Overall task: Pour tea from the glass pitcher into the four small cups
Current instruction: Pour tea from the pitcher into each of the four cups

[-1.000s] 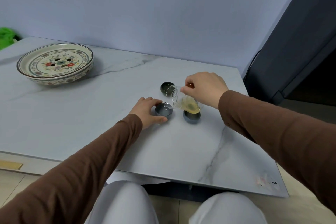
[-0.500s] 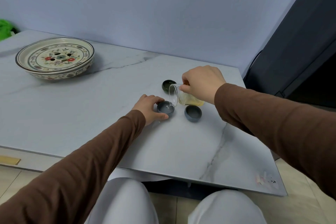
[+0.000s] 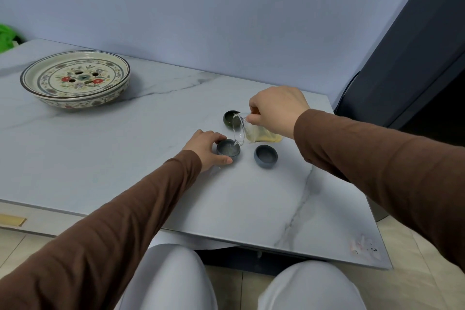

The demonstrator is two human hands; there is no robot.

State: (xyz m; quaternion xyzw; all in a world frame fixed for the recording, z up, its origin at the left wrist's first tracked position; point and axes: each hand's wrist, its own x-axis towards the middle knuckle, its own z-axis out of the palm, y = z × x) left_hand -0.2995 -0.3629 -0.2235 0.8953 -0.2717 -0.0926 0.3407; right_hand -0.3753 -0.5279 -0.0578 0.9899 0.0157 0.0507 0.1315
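Note:
My right hand [image 3: 275,108] grips a clear glass pitcher [image 3: 247,132] of pale yellow tea, tipped on its side with the spout over a grey-blue cup [image 3: 228,148]. Tea runs into that cup. My left hand [image 3: 207,150] curls around the cup's left side and holds it on the table. A second grey-blue cup [image 3: 265,155] stands just to the right, apart from both hands. A dark green cup [image 3: 230,118] sits behind the pitcher's mouth. A fourth cup is hidden from me.
A large floral ceramic tea tray [image 3: 75,78] rests at the back left of the marble table [image 3: 125,158]. A dark curtain [image 3: 415,58] hangs at the right. The table's right edge runs close to my right arm. My knees are under the front edge.
The pitcher has tipped further toward the left cup and tea now flows into it. My left hand stays on that cup. The view has shifted slightly.

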